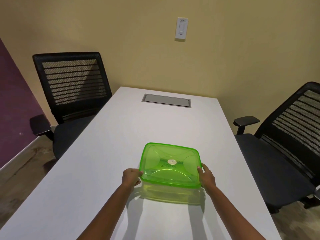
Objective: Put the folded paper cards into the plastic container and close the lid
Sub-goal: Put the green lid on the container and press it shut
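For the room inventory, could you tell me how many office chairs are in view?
2: one black chair left of the table, another on its right. Others may sit outside the frame.

Two bare forearms, no sleeves, watch or rings visible; left hand (131, 177) and right hand (207, 177) ungloved.

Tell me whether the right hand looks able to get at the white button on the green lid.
Probably yes: the right hand grips the green lid edge, and nothing covers the white button.

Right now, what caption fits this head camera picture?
Both hands, left and right, grip the green lid on the container.
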Motion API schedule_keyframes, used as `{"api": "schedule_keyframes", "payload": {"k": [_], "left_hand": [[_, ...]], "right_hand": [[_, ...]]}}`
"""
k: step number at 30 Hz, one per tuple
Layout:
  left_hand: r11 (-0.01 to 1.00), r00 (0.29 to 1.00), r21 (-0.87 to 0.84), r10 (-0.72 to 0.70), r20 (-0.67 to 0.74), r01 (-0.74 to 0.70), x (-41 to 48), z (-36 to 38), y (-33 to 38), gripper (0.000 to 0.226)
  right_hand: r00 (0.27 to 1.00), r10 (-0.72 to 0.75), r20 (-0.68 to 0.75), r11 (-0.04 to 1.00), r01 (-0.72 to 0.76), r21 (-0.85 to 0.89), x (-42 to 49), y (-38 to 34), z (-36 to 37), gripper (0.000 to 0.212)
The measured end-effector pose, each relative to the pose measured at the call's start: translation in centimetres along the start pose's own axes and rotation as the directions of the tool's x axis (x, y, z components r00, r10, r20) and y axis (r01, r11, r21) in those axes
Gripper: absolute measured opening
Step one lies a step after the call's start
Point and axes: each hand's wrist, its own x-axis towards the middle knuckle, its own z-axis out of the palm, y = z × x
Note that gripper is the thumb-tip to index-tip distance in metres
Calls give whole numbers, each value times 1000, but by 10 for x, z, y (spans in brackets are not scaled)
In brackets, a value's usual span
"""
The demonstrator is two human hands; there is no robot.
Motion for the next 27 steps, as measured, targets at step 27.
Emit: {"api": "schedule_keyframes", "payload": {"k": [27], "left_hand": [[991, 1000, 135, 3, 18, -5, 16, 13, 13, 14]], "right_hand": [[995, 92, 40, 996, -92, 6, 27, 1, -8, 41]]}}
